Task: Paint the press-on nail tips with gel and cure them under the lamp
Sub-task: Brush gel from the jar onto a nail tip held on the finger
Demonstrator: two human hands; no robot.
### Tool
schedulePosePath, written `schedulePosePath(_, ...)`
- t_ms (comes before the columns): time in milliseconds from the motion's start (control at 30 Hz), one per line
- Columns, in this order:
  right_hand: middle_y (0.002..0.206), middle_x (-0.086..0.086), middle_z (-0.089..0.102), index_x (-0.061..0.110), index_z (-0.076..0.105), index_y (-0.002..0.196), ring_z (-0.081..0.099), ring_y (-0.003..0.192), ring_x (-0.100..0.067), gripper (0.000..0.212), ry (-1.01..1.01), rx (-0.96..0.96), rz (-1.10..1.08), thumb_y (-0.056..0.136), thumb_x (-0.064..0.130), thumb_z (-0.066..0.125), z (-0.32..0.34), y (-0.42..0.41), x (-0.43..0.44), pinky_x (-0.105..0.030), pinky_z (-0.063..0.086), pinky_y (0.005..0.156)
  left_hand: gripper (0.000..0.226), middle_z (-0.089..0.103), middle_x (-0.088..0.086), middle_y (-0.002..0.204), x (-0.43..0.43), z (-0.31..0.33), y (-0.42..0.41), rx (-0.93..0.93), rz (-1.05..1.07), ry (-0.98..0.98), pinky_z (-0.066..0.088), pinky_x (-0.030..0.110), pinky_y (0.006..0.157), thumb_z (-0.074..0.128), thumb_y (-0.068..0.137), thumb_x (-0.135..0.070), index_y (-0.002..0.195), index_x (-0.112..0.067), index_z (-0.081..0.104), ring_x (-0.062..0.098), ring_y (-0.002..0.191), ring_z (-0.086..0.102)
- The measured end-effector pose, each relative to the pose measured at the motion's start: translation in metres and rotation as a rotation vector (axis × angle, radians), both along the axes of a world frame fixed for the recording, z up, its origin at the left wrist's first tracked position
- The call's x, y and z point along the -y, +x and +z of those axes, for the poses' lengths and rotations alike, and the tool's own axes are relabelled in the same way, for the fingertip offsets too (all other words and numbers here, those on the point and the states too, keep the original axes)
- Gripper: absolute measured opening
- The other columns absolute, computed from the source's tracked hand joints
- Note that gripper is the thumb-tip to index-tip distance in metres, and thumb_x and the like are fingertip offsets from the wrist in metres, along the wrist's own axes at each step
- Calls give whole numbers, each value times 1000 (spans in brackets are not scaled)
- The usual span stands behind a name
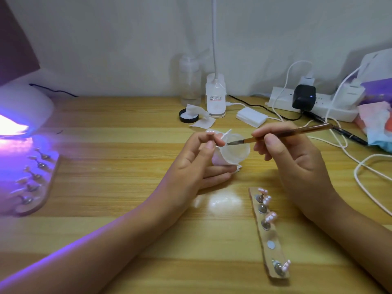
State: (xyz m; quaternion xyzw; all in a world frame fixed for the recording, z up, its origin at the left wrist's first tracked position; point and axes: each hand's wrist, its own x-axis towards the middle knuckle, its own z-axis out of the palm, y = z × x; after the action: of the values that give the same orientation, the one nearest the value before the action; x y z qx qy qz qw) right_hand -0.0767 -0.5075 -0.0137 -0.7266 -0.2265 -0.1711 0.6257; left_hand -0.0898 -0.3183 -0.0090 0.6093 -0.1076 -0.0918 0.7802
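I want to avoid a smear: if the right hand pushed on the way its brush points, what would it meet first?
Probably the clear plastic cup held in the left hand: the brown-handled brush in the right hand aims into its mouth, though depth is unclear.

Glossy wooden table (106, 209), translucent plastic cup (236, 150), wooden brush (282, 134)

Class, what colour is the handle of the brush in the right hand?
The brush handle is translucent amber-brown, seen best in the head view.
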Motion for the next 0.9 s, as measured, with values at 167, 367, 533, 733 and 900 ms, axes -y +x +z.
schedulePosePath(167, 88, 1, 65, 20, 63, 97, 60, 83, -11, 16, -66, -18, -24, 97, 16, 47, 1, 0, 0, -17, 43, 74, 14, 70, -19, 103, 2, -1, -4, 70, -41, 37, 56, 31, 90, 47, 91, -38, 91, -30, 59, 26, 98, 72)
schedulePosePath(367, 81, 11, 61, 14, 59, 90, 55, 77, -7, 17, 18, -9, -52, 94, 10, 43, 3, 1, 2, -14, 42, 72, 15, 69, 7, 107, 1, -4, -1, 55, -13, 22, 57, 30, 86, 48, 90, -40, 91, -31, 61, 26, 98, 72)
schedulePosePath(533, 75, 9, 54, 14, 57, 86, 46, 73, -10, 21, 173, -14, -115, 91, 7, 37, 6, 5, 10, -21, 40, 68, 23, 62, 6, 124, -3, -5, 5, -12, -4, -27, 57, 34, 87, 42, 103, -30, 93, -30, 62, 31, 100, 71)
schedulePosePath(733, 74, 8, 54, 25, 60, 78, 47, 71, -9, 27, 304, -103, -168, 88, 13, 38, 6, 11, 15, -24, 40, 65, 24, 68, -9, 115, -2, -4, 6, -48, 10, -52, 58, 33, 83, 42, 104, -28, 92, -28, 63, 32, 99, 71)
schedulePosePath(900, 72, 9, 54, 31, 64, 69, 47, 70, -10, 33, 398, -171, -193, 86, 16, 40, 7, 15, 16, -24, 39, 63, 25, 64, -1, 119, -2, -2, 6, -76, 40, -50, 59, 34, 81, 42, 104, -28, 91, -29, 63, 31, 97, 71)
